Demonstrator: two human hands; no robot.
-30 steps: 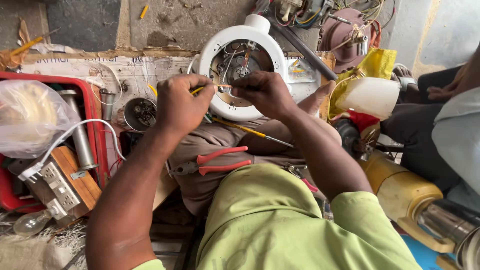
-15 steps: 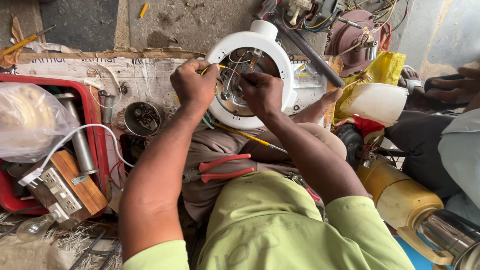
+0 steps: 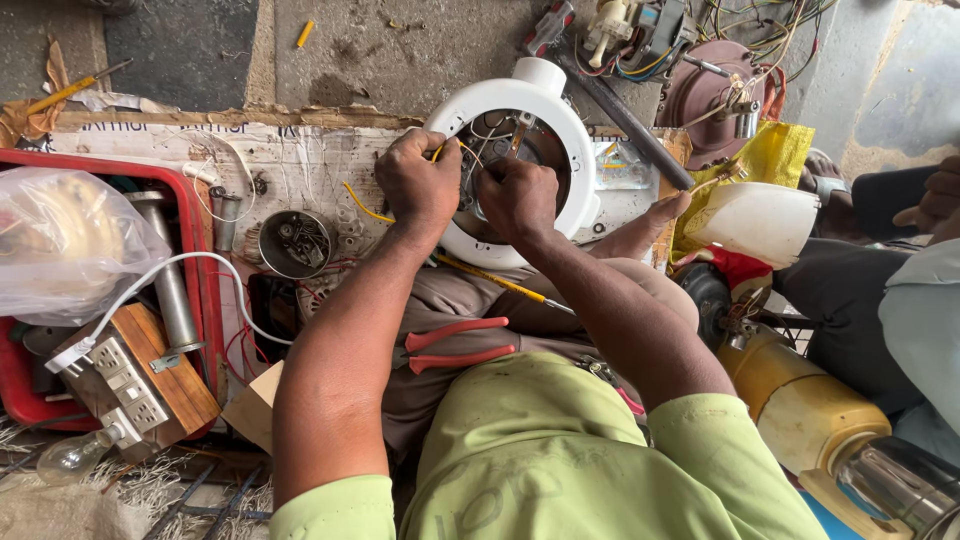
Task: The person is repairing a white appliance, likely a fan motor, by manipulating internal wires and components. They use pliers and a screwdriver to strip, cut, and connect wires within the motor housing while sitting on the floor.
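Observation:
A round white plastic fan housing stands tilted on the floor in front of me, with wires and metal parts inside its opening. My left hand is closed over its left rim, pinching a thin yellow wire that trails down to the left. My right hand is curled over the middle of the opening, gripping wires inside; its fingertips are hidden. Red-handled pliers lie on my lap, and a yellow-handled screwdriver lies across my knee below the housing.
A red tray at left holds a plastic bag, a metal tube and a wooden socket board with a bulb. A small tin of screws sits by it. Motor parts lie at the back right; another person sits at right.
Both hands have moved up and deeper into the white housing. The view has shifted so the housing sits more to the centre.

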